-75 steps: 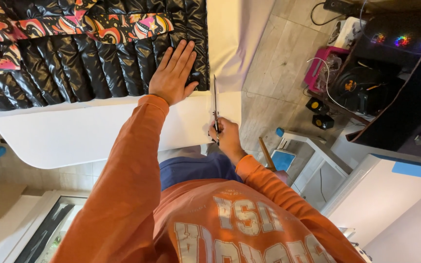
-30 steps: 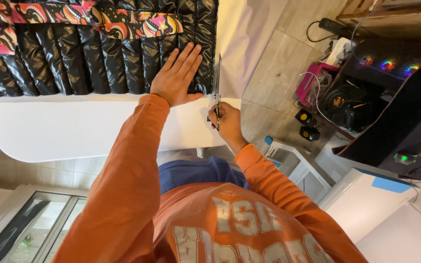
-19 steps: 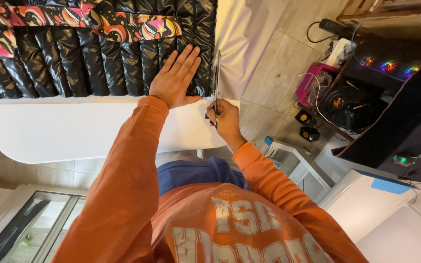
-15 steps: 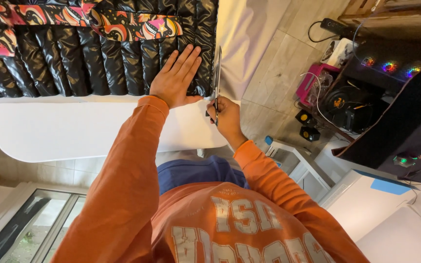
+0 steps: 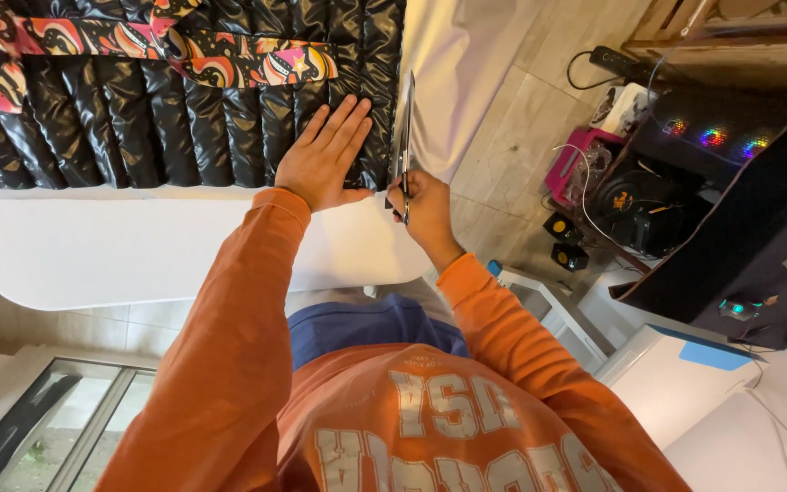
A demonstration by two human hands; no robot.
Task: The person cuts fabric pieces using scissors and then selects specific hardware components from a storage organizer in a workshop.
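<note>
A glossy black quilted fabric (image 5: 184,109) with a bright patterned band (image 5: 229,59) lies on a white table (image 5: 138,255). My left hand (image 5: 325,155) presses flat on the fabric's near right corner, fingers spread. My right hand (image 5: 425,210) grips large scissors (image 5: 403,128) by their handles. The blades point away from me along the fabric's right edge. White cloth (image 5: 457,64) hangs over the table's right end, just past the blades.
Tiled floor lies to the right of the table. Beyond it stand a black cabinet (image 5: 730,228) with lit devices, a pink box (image 5: 576,169) and cables. A white stool (image 5: 548,305) stands beside my right arm. A glass door (image 5: 38,419) is at lower left.
My right hand with the scissors has moved forward along the fabric's right edge. My left hand stays flat on the fabric. The view has shifted slightly.
</note>
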